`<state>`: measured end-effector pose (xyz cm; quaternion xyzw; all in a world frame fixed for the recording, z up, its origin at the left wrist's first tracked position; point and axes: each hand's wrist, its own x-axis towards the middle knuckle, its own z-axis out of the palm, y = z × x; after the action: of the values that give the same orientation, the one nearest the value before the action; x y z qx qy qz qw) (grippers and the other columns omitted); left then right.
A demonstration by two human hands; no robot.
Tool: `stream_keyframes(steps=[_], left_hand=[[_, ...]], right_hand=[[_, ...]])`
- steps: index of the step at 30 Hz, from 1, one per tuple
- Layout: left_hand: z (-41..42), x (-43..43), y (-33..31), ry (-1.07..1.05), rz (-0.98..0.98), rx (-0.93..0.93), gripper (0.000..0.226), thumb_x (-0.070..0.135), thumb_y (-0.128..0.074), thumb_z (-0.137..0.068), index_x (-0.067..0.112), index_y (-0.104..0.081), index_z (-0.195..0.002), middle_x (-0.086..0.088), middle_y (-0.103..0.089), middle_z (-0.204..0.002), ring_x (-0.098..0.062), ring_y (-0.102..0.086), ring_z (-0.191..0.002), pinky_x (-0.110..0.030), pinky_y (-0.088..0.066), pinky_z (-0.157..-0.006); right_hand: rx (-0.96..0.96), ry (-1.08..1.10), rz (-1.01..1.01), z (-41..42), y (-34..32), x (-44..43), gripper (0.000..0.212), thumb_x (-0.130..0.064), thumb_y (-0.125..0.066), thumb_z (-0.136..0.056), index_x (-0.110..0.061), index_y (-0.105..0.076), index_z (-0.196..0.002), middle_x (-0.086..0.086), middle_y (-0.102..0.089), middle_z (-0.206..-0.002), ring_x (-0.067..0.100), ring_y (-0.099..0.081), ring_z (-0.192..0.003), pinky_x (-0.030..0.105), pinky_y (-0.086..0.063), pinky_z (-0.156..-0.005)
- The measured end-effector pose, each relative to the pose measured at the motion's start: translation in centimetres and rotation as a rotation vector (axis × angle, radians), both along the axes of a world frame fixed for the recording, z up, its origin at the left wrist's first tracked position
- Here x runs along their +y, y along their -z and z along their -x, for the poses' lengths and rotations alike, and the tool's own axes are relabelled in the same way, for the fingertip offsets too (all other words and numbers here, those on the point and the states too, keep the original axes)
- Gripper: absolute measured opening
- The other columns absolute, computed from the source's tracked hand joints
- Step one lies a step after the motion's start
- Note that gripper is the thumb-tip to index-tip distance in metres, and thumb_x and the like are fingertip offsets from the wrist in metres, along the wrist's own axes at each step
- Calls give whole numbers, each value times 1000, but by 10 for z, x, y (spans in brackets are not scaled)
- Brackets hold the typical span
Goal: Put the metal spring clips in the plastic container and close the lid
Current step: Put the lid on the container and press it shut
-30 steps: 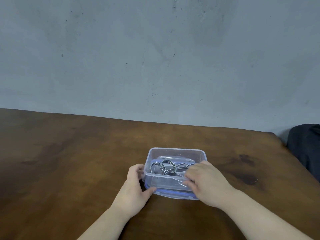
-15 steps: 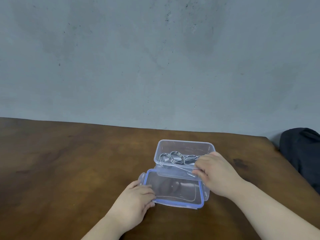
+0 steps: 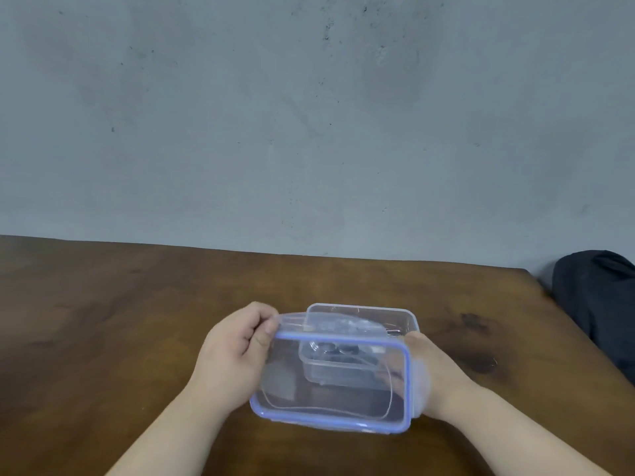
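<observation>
A clear plastic container (image 3: 403,316) stands on the brown table, with metal spring clips (image 3: 335,350) inside, blurred behind the lid. The clear lid with a blue rim (image 3: 407,383) is lifted and tilted in front of and over the container. My left hand (image 3: 237,352) pinches the lid's far left corner. My right hand (image 3: 436,372) grips the lid's right side, partly seen through the plastic.
The wooden table (image 3: 137,321) ends at a grey wall behind. A dark bag or cloth (image 3: 598,297) sits beyond the table's right edge.
The lid lay flat on the table in front of the container; both hands have now lifted it and tilted it over the container. My right hand left the container's rim.
</observation>
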<state>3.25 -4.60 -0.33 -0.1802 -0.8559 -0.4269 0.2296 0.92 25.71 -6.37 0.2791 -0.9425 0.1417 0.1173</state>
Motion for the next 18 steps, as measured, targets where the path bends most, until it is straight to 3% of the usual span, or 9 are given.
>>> stream_keyframes(steps=[4, 6, 9, 11, 14, 18], left_hand=[[24, 18, -1, -74, -70, -179, 23, 17, -53, -95, 28, -58, -76, 9, -57, -59, -13, -53, -56, -33, -44, -57], [37, 27, -2, -86, -103, -241, 25, 17, -52, -95, 27, -58, -73, 6, -56, -58, -12, -50, -55, -32, -42, -57], [57, 39, -4, -81, -124, -318, 29, 18, -51, -96, 25, -59, -70, 8, -55, -56, -11, -48, -54, -31, -40, -56], [71, 48, -3, -57, -95, -380, 28, 20, -51, -97, 22, -59, -70, 9, -55, -56, -12, -47, -53, -30, -40, -55], [93, 62, 3, -9, 3, -442, 28, 23, -53, -96, 20, -59, -69, 7, -54, -60, -13, -46, -56, -31, -38, -57], [118, 80, 14, -11, 178, -439, 32, 29, -45, -101, 15, -57, -75, 0, -54, -76, -17, -50, -67, -32, -37, -60]], right_hand=[[-262, -30, 417, -14, -13, 3, 21, -24, -60, -98, -24, -67, -78, -10, -67, -81, 11, -61, -80, 36, -54, -76], [-254, 15, 803, -16, -11, 11, 23, -23, -56, -96, -20, -74, -83, 0, -70, -84, 26, -64, -80, 46, -56, -78], [-197, 253, 1191, -18, -14, 19, 35, -25, -45, -95, -18, -78, -88, 17, -74, -86, 28, -64, -77, 37, -52, -72], [-277, 339, 1178, -17, -24, 18, 35, -23, -44, -100, -14, -76, -88, 14, -73, -76, 26, -62, -66, 38, -49, -63], [-371, 490, 992, -11, -30, 15, 20, -22, -61, -100, -19, -71, -83, -1, -64, -64, 18, -59, -56, 34, -48, -54], [-345, 698, 793, 4, -21, 15, 27, -37, -62, -95, -16, -63, -78, 8, -68, -73, 29, -64, -67, 46, -57, -70]])
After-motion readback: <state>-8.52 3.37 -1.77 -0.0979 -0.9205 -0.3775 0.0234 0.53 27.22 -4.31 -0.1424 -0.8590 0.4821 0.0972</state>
